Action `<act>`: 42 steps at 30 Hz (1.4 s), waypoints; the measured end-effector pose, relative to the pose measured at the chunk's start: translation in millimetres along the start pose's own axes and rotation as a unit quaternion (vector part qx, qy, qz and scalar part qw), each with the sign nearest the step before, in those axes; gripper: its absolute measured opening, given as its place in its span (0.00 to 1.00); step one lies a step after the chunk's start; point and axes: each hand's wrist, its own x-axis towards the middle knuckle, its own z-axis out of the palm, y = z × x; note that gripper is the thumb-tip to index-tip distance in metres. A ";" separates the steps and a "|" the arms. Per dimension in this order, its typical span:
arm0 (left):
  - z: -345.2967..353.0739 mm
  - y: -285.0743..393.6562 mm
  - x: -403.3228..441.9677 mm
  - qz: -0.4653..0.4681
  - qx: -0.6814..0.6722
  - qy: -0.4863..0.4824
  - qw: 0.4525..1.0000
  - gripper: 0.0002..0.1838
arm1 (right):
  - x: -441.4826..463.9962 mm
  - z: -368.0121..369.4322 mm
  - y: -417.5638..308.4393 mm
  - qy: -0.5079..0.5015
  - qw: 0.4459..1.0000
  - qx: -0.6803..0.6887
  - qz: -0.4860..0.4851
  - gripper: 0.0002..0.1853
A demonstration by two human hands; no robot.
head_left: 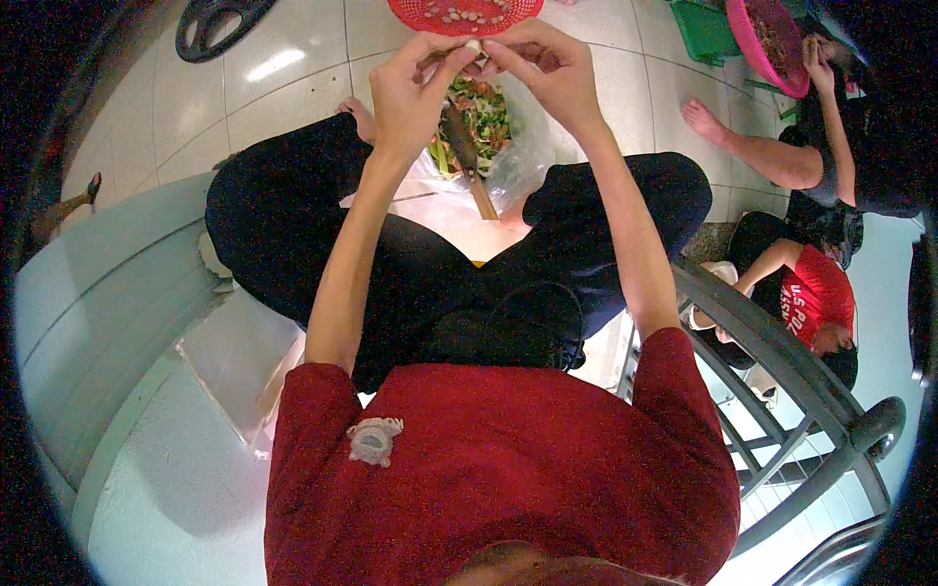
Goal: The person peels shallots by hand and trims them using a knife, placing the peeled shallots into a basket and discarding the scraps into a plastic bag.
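My left hand (410, 98) and my right hand (555, 78) meet fingertip to fingertip over the floor in front of me. Between them is a small whitish piece that looks like a garlic clove (474, 45), pinched by both thumbs and fingers. Just beyond my hands sits a red plastic basket (523, 14) with several pale, clove-like pieces inside. Below the hands, between my legs, lies a clear plastic bag (532, 146) full of green and reddish vegetable scraps (493, 122). A knife (459, 142) with a wooden handle rests on the scraps, its handle toward me.
A grey metal rail (772, 322) stands close on my right. Beyond it sits a person in a red shirt (816, 293). Another person's leg (762, 161) is at far right, near a pink basin (762, 49) and a green stool (703, 29). A black round object (220, 29) is upper left.
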 end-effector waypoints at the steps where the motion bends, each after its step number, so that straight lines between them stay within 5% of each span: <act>1: 0.0 1.1 -0.3 0.000 0.000 0.000 1.000 0.10 | 0.2 0.9 -1.5 0.000 1.000 0.000 0.000 0.06; 3: 0.3 5.9 -1.2 -0.002 0.004 0.001 1.000 0.10 | 0.9 2.1 -3.3 0.006 0.993 -0.065 -0.096 0.07; 6: 1.5 12.3 -0.7 0.003 0.032 -0.007 0.999 0.09 | 0.7 -2.5 0.9 0.021 0.984 -0.134 -0.118 0.07; 42: 1.9 9.5 0.6 0.004 -0.002 -0.027 1.000 0.10 | -2.9 -2.6 2.4 0.016 0.999 -0.030 -0.026 0.08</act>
